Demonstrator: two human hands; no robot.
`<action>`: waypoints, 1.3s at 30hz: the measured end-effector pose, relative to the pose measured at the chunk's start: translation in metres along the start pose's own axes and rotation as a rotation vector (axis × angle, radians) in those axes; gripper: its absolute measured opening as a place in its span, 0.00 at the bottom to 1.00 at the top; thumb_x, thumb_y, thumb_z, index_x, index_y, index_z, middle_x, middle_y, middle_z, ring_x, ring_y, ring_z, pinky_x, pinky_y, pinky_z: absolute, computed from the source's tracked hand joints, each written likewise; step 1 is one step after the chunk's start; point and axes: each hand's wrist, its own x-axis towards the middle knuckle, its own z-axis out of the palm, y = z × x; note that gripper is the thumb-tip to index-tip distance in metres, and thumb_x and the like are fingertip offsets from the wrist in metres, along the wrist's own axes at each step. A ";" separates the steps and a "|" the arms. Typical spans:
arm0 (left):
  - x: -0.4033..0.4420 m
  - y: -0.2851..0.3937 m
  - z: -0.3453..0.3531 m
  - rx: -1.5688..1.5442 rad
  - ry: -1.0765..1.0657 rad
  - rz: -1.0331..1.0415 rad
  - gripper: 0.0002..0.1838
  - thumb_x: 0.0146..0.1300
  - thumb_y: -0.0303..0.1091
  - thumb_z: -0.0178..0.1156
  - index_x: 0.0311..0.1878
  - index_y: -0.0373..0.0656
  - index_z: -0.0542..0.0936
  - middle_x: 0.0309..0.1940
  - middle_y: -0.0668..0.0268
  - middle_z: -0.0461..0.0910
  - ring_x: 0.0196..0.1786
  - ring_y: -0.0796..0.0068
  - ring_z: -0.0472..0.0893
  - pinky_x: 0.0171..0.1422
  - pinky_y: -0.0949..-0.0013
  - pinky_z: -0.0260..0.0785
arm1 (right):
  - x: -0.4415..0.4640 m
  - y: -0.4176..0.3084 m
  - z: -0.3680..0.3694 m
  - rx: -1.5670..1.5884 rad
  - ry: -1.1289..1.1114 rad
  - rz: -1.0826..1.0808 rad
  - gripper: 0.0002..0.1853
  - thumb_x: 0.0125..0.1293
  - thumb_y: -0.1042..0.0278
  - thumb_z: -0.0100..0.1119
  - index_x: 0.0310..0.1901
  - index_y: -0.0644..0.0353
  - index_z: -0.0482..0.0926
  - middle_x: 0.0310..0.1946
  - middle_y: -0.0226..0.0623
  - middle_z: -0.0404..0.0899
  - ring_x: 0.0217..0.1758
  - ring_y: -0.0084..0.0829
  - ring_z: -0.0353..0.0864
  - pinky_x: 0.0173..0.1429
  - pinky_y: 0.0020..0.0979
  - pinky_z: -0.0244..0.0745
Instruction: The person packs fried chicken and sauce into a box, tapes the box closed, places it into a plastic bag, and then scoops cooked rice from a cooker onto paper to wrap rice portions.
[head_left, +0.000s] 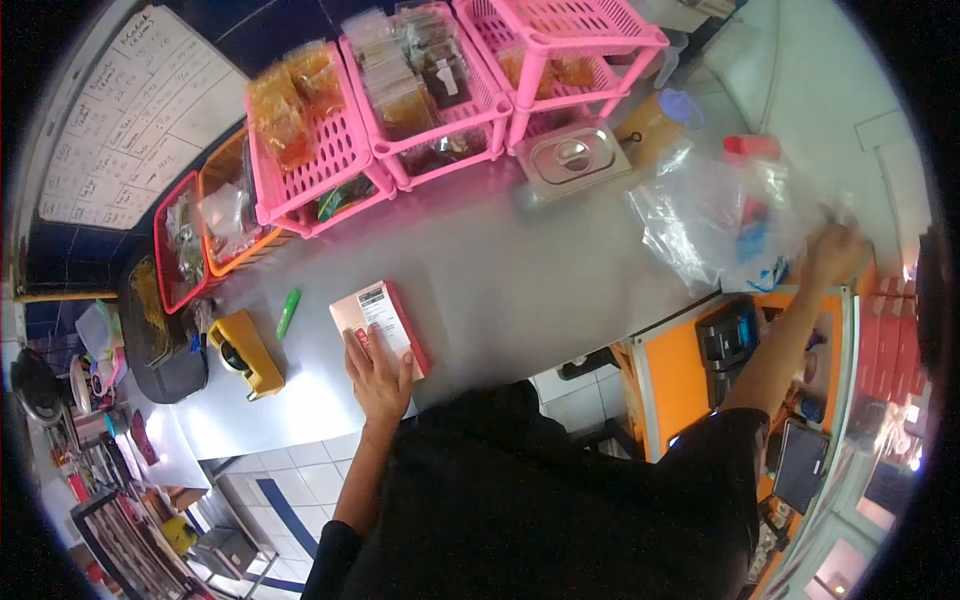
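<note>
My left hand (376, 380) lies on the lower part of a white-and-red cardboard box (380, 318), its fingers stretched over the printed top face. The box rests on the steel counter, close to the front edge. Far to the right, my right hand (836, 255) reaches out beside a heap of clear plastic bags (690, 205). Motion smears its fingers, so I cannot make out whether it touches or holds a bag. Among the bags a blue-and-white packet (755, 245) shows through.
Pink baskets (325, 150) with packaged goods line the back of the steel counter (490, 270). A lidded metal pan (573, 160) stands nearby. A green marker (289, 312) and a yellow tape dispenser (245, 355) lie left of the box. An orange shelf unit (668, 385) adjoins at right.
</note>
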 end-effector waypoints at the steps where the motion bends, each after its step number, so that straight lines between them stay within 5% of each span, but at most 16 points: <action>1: -0.003 -0.002 0.001 -0.005 -0.008 0.004 0.41 0.71 0.56 0.58 0.77 0.39 0.62 0.76 0.31 0.51 0.73 0.28 0.60 0.74 0.39 0.60 | 0.018 -0.015 -0.026 -0.082 0.093 -0.001 0.15 0.73 0.66 0.53 0.54 0.66 0.82 0.45 0.43 0.86 0.44 0.35 0.84 0.52 0.35 0.76; 3: -0.006 -0.007 -0.001 -0.063 -0.002 0.015 0.41 0.69 0.55 0.61 0.77 0.40 0.63 0.77 0.33 0.50 0.75 0.26 0.57 0.75 0.35 0.57 | 0.037 -0.033 -0.053 -0.068 0.096 -0.080 0.16 0.74 0.67 0.52 0.58 0.65 0.80 0.46 0.42 0.86 0.43 0.34 0.84 0.51 0.35 0.77; 5: -0.010 0.010 -0.010 0.301 -0.122 -0.125 0.45 0.64 0.55 0.66 0.78 0.42 0.61 0.77 0.36 0.52 0.75 0.22 0.55 0.72 0.25 0.51 | 0.031 -0.061 -0.061 0.158 -0.007 -0.148 0.17 0.77 0.65 0.51 0.59 0.64 0.80 0.49 0.40 0.86 0.43 0.32 0.84 0.49 0.33 0.78; 10: 0.032 0.116 -0.121 -0.652 -0.053 0.387 0.45 0.52 0.49 0.75 0.70 0.38 0.69 0.71 0.42 0.65 0.78 0.37 0.58 0.78 0.34 0.46 | -0.145 -0.261 -0.096 0.509 -0.376 -0.383 0.12 0.67 0.66 0.60 0.48 0.62 0.83 0.41 0.38 0.86 0.41 0.34 0.85 0.47 0.33 0.79; 13: 0.033 0.155 -0.137 -0.752 -0.057 0.555 0.39 0.51 0.45 0.76 0.65 0.41 0.74 0.68 0.49 0.70 0.75 0.45 0.64 0.78 0.37 0.50 | -0.231 -0.362 -0.109 0.899 -0.575 -0.567 0.08 0.57 0.69 0.69 0.38 0.59 0.84 0.32 0.37 0.85 0.36 0.36 0.85 0.43 0.35 0.78; 15: 0.029 0.151 -0.132 -0.842 -0.066 0.663 0.36 0.51 0.43 0.76 0.64 0.42 0.76 0.66 0.51 0.73 0.71 0.47 0.70 0.78 0.39 0.53 | -0.253 -0.390 -0.120 0.980 -0.579 -0.478 0.10 0.53 0.70 0.72 0.35 0.63 0.83 0.31 0.36 0.84 0.36 0.31 0.84 0.42 0.31 0.76; 16: 0.024 0.141 -0.123 -0.932 -0.148 0.627 0.28 0.52 0.38 0.75 0.57 0.42 0.79 0.56 0.56 0.79 0.61 0.50 0.76 0.75 0.41 0.59 | -0.256 -0.401 -0.126 1.027 -0.630 -0.019 0.13 0.51 0.67 0.74 0.33 0.63 0.81 0.28 0.33 0.81 0.33 0.27 0.81 0.38 0.29 0.74; 18: 0.021 0.128 -0.122 -1.012 -0.234 0.593 0.20 0.53 0.34 0.74 0.50 0.43 0.83 0.46 0.61 0.84 0.52 0.54 0.82 0.71 0.44 0.65 | -0.257 -0.390 -0.125 1.043 -0.660 0.452 0.15 0.49 0.64 0.77 0.31 0.63 0.79 0.25 0.30 0.79 0.29 0.24 0.78 0.35 0.27 0.71; 20: 0.018 0.120 -0.132 -0.977 -0.153 0.452 0.11 0.55 0.32 0.72 0.42 0.45 0.84 0.33 0.65 0.83 0.37 0.57 0.83 0.62 0.51 0.72 | -0.255 -0.340 -0.110 0.755 -1.623 0.184 0.21 0.50 0.59 0.79 0.29 0.65 0.76 0.22 0.28 0.74 0.24 0.19 0.72 0.28 0.26 0.66; 27: 0.031 0.086 -0.154 -0.566 -0.093 0.475 0.11 0.57 0.40 0.71 0.42 0.51 0.83 0.34 0.65 0.82 0.41 0.60 0.82 0.59 0.55 0.72 | -0.290 -0.371 -0.089 1.117 -1.805 0.384 0.16 0.61 0.63 0.75 0.31 0.68 0.80 0.24 0.34 0.80 0.24 0.24 0.79 0.29 0.25 0.74; 30: 0.015 0.082 -0.166 -0.213 0.320 0.308 0.15 0.59 0.46 0.70 0.42 0.49 0.81 0.37 0.63 0.80 0.41 0.59 0.82 0.58 0.54 0.71 | -0.319 -0.377 -0.050 1.315 -1.822 0.306 0.11 0.63 0.71 0.69 0.44 0.68 0.83 0.30 0.36 0.83 0.30 0.26 0.81 0.34 0.26 0.75; 33: -0.021 0.090 -0.176 -0.432 0.258 -0.163 0.22 0.62 0.54 0.68 0.36 0.42 0.77 0.33 0.58 0.79 0.35 0.56 0.82 0.40 0.54 0.72 | -0.359 -0.408 -0.030 1.601 -1.737 0.445 0.11 0.64 0.67 0.69 0.42 0.65 0.81 0.36 0.37 0.83 0.34 0.24 0.80 0.35 0.26 0.73; 34: -0.032 0.086 -0.184 -0.421 0.275 -0.162 0.22 0.62 0.54 0.68 0.36 0.42 0.77 0.33 0.58 0.79 0.35 0.56 0.82 0.40 0.54 0.72 | -0.377 -0.417 -0.027 1.805 -1.619 0.529 0.12 0.65 0.65 0.68 0.43 0.65 0.80 0.38 0.37 0.83 0.37 0.24 0.80 0.38 0.27 0.74; 36: -0.049 0.077 -0.192 -0.792 -0.138 -0.302 0.22 0.66 0.53 0.65 0.34 0.42 0.76 0.24 0.58 0.77 0.29 0.53 0.80 0.32 0.54 0.69 | -0.421 -0.431 -0.023 1.715 -1.525 0.507 0.15 0.65 0.60 0.69 0.43 0.64 0.79 0.37 0.34 0.81 0.39 0.23 0.80 0.40 0.28 0.75; 38: -0.066 0.061 -0.195 -0.899 -0.078 -0.269 0.21 0.67 0.51 0.64 0.34 0.41 0.76 0.21 0.58 0.76 0.27 0.52 0.80 0.31 0.54 0.68 | -0.419 -0.462 -0.043 1.629 -1.432 0.462 0.18 0.66 0.54 0.70 0.42 0.63 0.79 0.36 0.31 0.79 0.40 0.23 0.79 0.43 0.29 0.75; 39: -0.076 0.049 -0.198 -1.001 -0.047 -0.229 0.20 0.69 0.50 0.63 0.33 0.41 0.76 0.18 0.58 0.75 0.25 0.51 0.79 0.30 0.53 0.67 | -0.397 -0.496 -0.072 1.606 -1.681 0.765 0.21 0.65 0.49 0.70 0.41 0.61 0.78 0.35 0.29 0.77 0.40 0.22 0.77 0.45 0.28 0.74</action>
